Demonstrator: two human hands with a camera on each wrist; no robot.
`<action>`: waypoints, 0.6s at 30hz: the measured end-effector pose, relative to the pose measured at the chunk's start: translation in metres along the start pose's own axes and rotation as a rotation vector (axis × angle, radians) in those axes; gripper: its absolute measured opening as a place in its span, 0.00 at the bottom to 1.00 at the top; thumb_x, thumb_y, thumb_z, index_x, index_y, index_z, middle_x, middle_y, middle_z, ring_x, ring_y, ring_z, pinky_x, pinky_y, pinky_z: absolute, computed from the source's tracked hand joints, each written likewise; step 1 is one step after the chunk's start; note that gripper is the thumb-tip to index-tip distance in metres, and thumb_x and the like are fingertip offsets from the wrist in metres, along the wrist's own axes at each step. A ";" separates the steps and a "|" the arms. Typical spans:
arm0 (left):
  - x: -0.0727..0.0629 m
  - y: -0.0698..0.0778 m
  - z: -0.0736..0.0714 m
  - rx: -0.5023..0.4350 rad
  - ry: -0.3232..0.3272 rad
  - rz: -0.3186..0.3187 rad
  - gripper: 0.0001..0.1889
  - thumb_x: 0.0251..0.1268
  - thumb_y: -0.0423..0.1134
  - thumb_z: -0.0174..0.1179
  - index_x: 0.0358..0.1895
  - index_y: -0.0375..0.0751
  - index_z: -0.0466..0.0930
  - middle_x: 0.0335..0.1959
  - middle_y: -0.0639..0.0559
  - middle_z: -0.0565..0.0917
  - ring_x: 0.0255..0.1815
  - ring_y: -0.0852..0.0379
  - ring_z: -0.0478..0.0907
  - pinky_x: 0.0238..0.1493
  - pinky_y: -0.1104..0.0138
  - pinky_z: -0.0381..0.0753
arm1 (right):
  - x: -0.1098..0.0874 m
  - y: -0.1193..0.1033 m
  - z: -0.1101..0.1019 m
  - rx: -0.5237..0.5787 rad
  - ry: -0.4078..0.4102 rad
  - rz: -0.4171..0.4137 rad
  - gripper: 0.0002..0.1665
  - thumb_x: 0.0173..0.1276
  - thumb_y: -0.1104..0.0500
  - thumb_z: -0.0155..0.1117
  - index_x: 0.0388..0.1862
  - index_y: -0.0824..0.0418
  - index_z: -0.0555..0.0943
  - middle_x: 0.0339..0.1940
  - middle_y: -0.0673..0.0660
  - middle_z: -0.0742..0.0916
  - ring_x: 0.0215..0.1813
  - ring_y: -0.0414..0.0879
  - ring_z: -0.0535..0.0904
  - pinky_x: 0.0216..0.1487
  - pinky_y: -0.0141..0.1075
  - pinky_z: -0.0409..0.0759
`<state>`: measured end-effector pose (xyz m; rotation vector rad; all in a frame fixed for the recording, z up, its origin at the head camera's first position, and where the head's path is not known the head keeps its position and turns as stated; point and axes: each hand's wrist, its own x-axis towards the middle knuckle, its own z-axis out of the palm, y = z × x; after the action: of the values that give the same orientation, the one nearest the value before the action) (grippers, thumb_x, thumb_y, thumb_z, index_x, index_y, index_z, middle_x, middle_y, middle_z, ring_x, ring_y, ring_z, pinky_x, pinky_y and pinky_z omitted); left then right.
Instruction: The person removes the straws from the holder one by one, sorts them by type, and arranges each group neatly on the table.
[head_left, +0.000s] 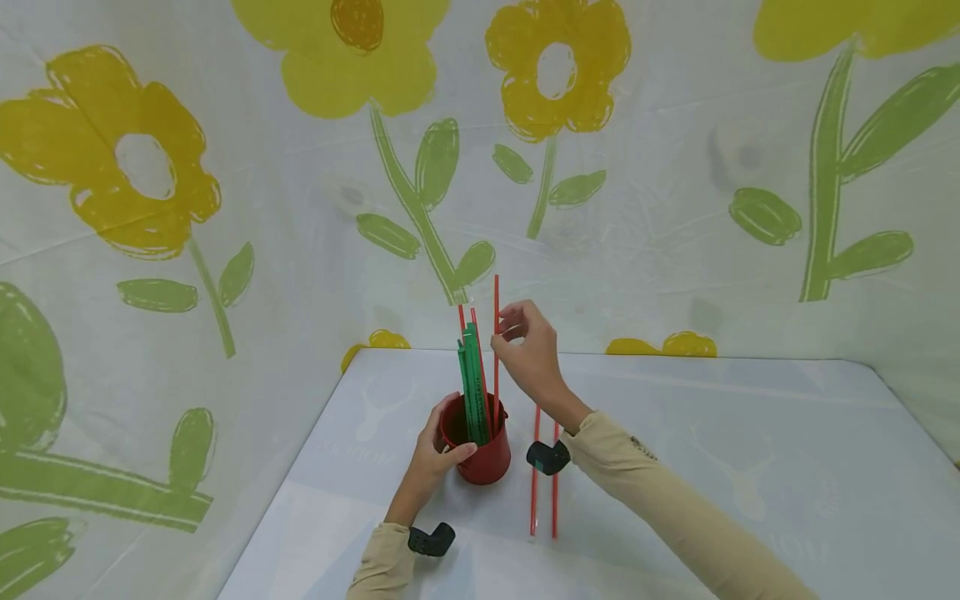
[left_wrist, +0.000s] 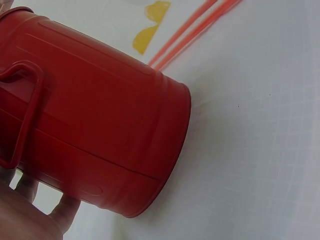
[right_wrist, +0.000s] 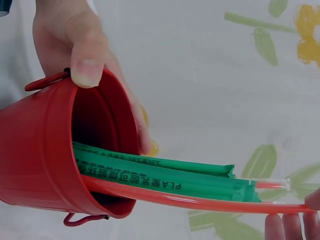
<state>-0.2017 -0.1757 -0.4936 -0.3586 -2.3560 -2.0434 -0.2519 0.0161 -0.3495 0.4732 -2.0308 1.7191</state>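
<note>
My left hand (head_left: 429, 460) grips a small red metal bucket (head_left: 489, 465) at its rim, thumb at the near edge and fingers round the far side. Several green paper-wrapped straws (head_left: 472, 387) with dark printing lean inside it. Two red straws stand beside them in the bucket. My right hand (head_left: 534, 354) pinches another red straw (head_left: 497, 292) near its upper part, upright, with the lower end inside the bucket. In the right wrist view, that red straw (right_wrist: 215, 203) runs from the bucket mouth to my fingertips. The left wrist view shows the bucket's side (left_wrist: 105, 110) and wire handle.
Two more red straws (head_left: 533, 504) lie side by side on the white table (head_left: 675, 467), right of the bucket and partly under my right forearm. A flower-printed curtain (head_left: 652, 208) hangs behind and to the left. Each wrist wears a black camera (head_left: 432, 540).
</note>
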 end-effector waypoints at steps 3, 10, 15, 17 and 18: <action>0.000 0.000 0.000 0.003 0.003 0.004 0.38 0.56 0.42 0.65 0.70 0.62 0.57 0.65 0.57 0.68 0.67 0.52 0.62 0.62 0.50 0.67 | 0.002 -0.003 -0.002 0.020 0.006 -0.002 0.14 0.57 0.72 0.61 0.43 0.65 0.74 0.33 0.60 0.81 0.34 0.50 0.79 0.38 0.41 0.79; 0.000 -0.001 0.003 -0.013 -0.015 0.019 0.39 0.57 0.40 0.64 0.71 0.58 0.56 0.66 0.54 0.67 0.67 0.50 0.62 0.62 0.50 0.67 | 0.004 -0.018 -0.012 0.046 0.009 0.022 0.15 0.58 0.73 0.60 0.45 0.70 0.74 0.37 0.66 0.80 0.36 0.57 0.79 0.39 0.42 0.78; 0.000 -0.001 0.002 -0.036 -0.023 0.003 0.38 0.59 0.38 0.63 0.71 0.57 0.55 0.67 0.53 0.66 0.67 0.50 0.61 0.61 0.54 0.69 | 0.001 -0.046 -0.021 0.061 0.014 0.002 0.14 0.58 0.75 0.59 0.45 0.75 0.72 0.38 0.70 0.79 0.37 0.61 0.78 0.40 0.45 0.78; 0.000 0.001 0.000 -0.039 -0.023 -0.010 0.38 0.59 0.36 0.62 0.72 0.57 0.54 0.67 0.53 0.66 0.67 0.50 0.61 0.61 0.54 0.69 | 0.000 -0.051 -0.023 0.066 0.016 -0.004 0.15 0.58 0.75 0.58 0.45 0.75 0.71 0.38 0.70 0.79 0.38 0.61 0.78 0.40 0.43 0.78; 0.000 0.002 -0.001 -0.036 -0.025 -0.018 0.39 0.59 0.36 0.62 0.72 0.56 0.54 0.67 0.52 0.65 0.67 0.50 0.60 0.61 0.54 0.70 | 0.000 -0.052 -0.024 0.067 0.016 -0.004 0.14 0.59 0.74 0.58 0.45 0.75 0.71 0.38 0.70 0.79 0.38 0.60 0.78 0.40 0.42 0.79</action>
<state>-0.2016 -0.1763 -0.4917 -0.3676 -2.3475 -2.1043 -0.2224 0.0306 -0.3022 0.4829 -1.9649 1.7872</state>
